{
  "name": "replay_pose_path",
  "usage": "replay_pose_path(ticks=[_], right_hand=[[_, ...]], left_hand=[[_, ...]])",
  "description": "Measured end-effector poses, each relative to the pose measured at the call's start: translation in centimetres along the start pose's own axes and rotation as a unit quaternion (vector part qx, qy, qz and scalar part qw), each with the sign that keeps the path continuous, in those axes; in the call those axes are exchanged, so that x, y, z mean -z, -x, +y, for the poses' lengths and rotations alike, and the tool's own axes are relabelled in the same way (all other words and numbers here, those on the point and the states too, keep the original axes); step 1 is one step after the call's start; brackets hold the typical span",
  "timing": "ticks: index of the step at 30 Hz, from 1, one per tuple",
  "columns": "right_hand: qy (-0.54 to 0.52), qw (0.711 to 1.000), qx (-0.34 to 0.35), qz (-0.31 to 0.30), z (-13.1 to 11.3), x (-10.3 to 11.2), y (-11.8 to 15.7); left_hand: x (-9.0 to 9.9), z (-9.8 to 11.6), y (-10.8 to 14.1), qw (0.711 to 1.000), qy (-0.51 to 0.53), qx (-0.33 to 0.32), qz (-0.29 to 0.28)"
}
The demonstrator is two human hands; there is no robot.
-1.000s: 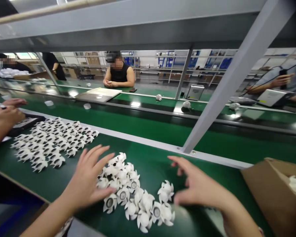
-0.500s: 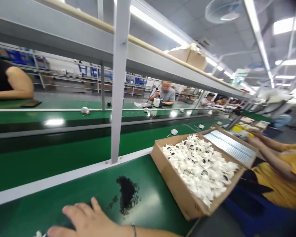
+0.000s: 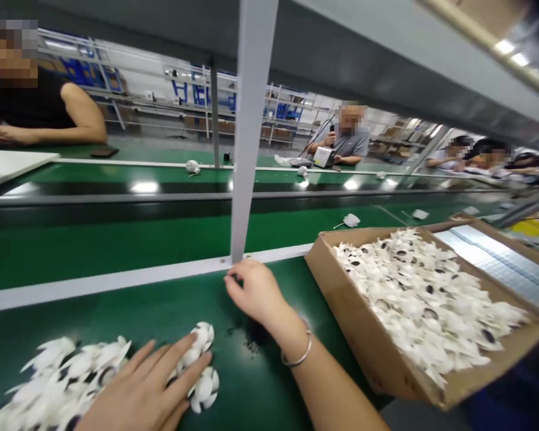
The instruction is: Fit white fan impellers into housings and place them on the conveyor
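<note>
My left hand [image 3: 148, 386] lies palm down with spread fingers over white plastic parts [image 3: 54, 383] heaped on the green work surface [image 3: 161, 317] at the lower left. A few of these pieces show between and beside its fingers. My right hand [image 3: 256, 290], with a bracelet at the wrist, is beside the foot of the grey post [image 3: 249, 131]. Its fingers are curled together; whatever they may hold is too small to make out. Small black bits [image 3: 251, 346] lie on the surface below it, partly hidden by the hand and forearm.
A cardboard box [image 3: 341, 317] full of white parts with dark rings stands at the right. Behind the pale rail [image 3: 117, 278] runs a green belt [image 3: 175, 236] carrying white pieces. A shelf [image 3: 363, 72] hangs overhead. Several people sit across the line.
My left hand and the heap of white parts have come into view. The right hand, earlier spread low at the left, is now curled near the post. The view has shifted left and down.
</note>
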State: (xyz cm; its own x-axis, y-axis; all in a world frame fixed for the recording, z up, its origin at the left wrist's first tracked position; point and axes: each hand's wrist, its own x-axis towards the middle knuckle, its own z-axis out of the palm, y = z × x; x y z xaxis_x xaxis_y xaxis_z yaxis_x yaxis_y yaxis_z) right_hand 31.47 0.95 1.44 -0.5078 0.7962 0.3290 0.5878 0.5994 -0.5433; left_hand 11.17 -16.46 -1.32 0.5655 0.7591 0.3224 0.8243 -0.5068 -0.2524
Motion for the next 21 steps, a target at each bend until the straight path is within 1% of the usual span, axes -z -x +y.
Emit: replay_pose_path(ticks=[1, 3, 5, 8, 11, 13, 16, 18, 21], right_hand=[[-0.005, 1.000, -0.011, -0.003, 0.6, 0.3, -0.1], [-0.015, 0.999, -0.030, -0.016, 1.6, 0.9, -0.2], [-0.026, 0.998, -0.041, -0.043, 2.3, 1.4, -0.2], [-0.043, 0.993, -0.051, -0.099, 2.7, 1.9, -0.1], [-0.052, 0.985, -0.065, -0.151, 2.6, 2.2, 0.1], [-0.059, 0.977, -0.074, -0.193, 2.2, 2.5, 0.3], [-0.080, 0.951, -0.083, -0.288, 1.3, 2.8, 0.8], [-0.085, 0.934, -0.085, -0.337, 0.5, 2.8, 1.0], [-0.064, 0.927, -0.078, -0.360, -0.4, 2.4, 1.3]], left_hand=[[0.4, 0.1, -0.7, 0.999, 0.008, 0.024, -0.028], [0.9, 0.2, -1.4, 0.996, 0.042, 0.059, -0.044], [1.0, 0.3, -1.1, 0.992, 0.077, 0.089, -0.049], [1.2, 0.4, -0.1, 0.984, 0.123, 0.119, -0.052], [1.6, 0.5, 0.3, 0.976, 0.162, 0.144, -0.035], [1.8, 0.4, 0.2, 0.973, 0.180, 0.143, -0.012], [2.1, 0.3, -0.2, 0.969, 0.197, 0.149, 0.020], [2.2, 0.0, -0.5, 0.964, 0.204, 0.165, 0.035], [2.4, -0.4, -0.9, 0.966, 0.196, 0.161, 0.048]])
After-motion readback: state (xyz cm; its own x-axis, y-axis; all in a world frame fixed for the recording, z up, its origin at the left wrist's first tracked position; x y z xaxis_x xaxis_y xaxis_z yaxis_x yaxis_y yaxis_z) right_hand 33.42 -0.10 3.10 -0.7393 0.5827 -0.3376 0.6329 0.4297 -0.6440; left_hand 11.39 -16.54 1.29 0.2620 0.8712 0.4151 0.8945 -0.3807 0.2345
